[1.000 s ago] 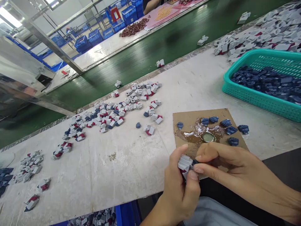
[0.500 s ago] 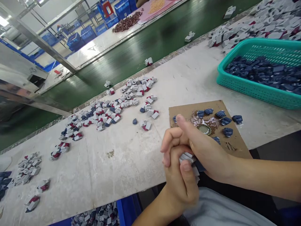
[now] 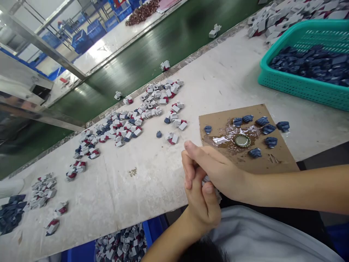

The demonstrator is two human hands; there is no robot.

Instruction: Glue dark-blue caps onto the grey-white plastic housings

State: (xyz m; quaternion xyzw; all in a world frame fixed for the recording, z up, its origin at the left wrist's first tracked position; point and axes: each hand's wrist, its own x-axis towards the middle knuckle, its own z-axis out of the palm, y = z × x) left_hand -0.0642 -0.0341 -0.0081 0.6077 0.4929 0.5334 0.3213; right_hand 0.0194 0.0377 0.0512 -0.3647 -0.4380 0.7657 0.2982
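My left hand point(image 3: 201, 203) is closed around a light grey plastic piece point(image 3: 206, 179), most of which the fingers hide. Pressed over it from the right is my right hand point(image 3: 218, 169), its fingers wrapped round the left fingers and the piece. Both hands are above the table's front edge. Just behind them lies a brown cardboard sheet point(image 3: 272, 165) with a wet, shiny patch, a bottle cap point(image 3: 242, 141) and several small dark blue pieces shaped like fists point(image 3: 255, 153). One more blue fist piece point(image 3: 283, 126) rests at the sheet's right edge.
A teal basket point(image 3: 300, 92) of dark blue parts stands at the right. Grey, red and blue pieces point(image 3: 122, 125) are strewn along the table point(image 3: 152, 174). Behind runs a green conveyor belt point(image 3: 136, 62) carrying a few pieces. A blue bin point(image 3: 79, 253) of parts sits below the front edge.
Both hands have shifted slightly left and pressed closer together, hiding more of the grey piece. The camera view has tilted a little, and more of the cardboard shows.
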